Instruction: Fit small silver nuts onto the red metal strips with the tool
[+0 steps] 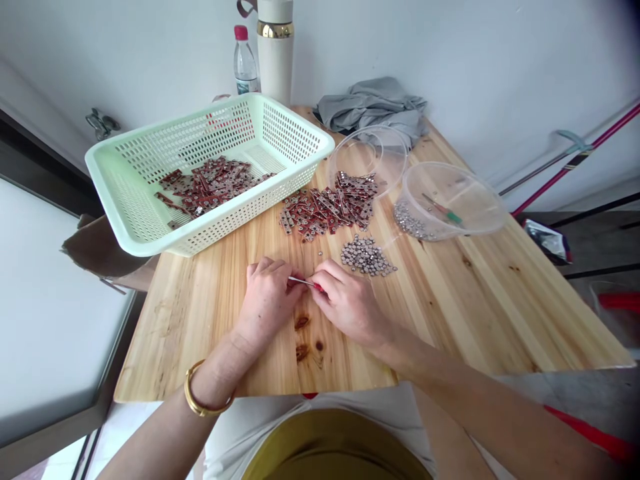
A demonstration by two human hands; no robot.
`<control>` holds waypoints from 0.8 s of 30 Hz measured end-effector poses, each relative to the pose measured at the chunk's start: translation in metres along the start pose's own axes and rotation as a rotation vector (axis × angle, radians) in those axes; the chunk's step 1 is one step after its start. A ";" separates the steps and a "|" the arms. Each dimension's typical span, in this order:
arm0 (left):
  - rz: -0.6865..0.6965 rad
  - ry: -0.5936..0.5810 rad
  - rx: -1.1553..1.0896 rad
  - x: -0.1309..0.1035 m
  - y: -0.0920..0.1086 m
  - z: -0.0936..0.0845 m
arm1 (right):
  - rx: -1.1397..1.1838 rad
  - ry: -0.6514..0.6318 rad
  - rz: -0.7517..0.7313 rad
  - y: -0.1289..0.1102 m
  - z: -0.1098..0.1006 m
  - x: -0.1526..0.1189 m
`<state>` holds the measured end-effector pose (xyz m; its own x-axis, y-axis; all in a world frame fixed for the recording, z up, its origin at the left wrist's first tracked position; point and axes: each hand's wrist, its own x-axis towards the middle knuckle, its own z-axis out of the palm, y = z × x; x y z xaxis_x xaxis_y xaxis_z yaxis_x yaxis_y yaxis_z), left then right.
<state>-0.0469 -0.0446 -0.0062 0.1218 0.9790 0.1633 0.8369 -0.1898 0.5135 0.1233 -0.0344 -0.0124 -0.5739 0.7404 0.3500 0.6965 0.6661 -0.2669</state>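
Observation:
My left hand (267, 293) is closed near the table's front, its fingertips pinching a small reddish-brown strip, mostly hidden by the fingers. My right hand (347, 300) is closed around the red handle of a thin metal tool (301, 281), whose shaft points left to the left hand's fingers. Just beyond the hands lies a pile of red-brown strips with metal pieces (330, 210). A heap of small round metal pieces (367, 256) is beyond the right hand, with a single one (320, 253) to its left.
A pale green basket (240, 212) holding more strips stands at the back left. Two clear plastic tubs (405, 157) (487, 223) are at the back right, one holding metal pieces and a green-handled tool. Behind are a bottle (245, 63), a flask (276, 63) and grey cloth (373, 107).

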 end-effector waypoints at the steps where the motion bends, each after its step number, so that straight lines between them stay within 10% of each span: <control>1: 0.000 -0.004 -0.005 0.000 0.000 0.000 | 0.027 -0.009 0.003 0.000 0.000 -0.001; 11: -0.023 0.008 -0.029 0.001 0.001 -0.001 | 0.214 0.034 0.206 0.002 -0.033 -0.016; 24: -0.031 0.022 -0.018 0.000 0.002 0.000 | -0.102 -0.258 0.213 -0.021 -0.022 -0.014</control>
<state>-0.0452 -0.0446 -0.0048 0.0839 0.9827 0.1652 0.8300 -0.1606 0.5341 0.1264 -0.0606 0.0083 -0.4922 0.8688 0.0542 0.8441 0.4915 -0.2143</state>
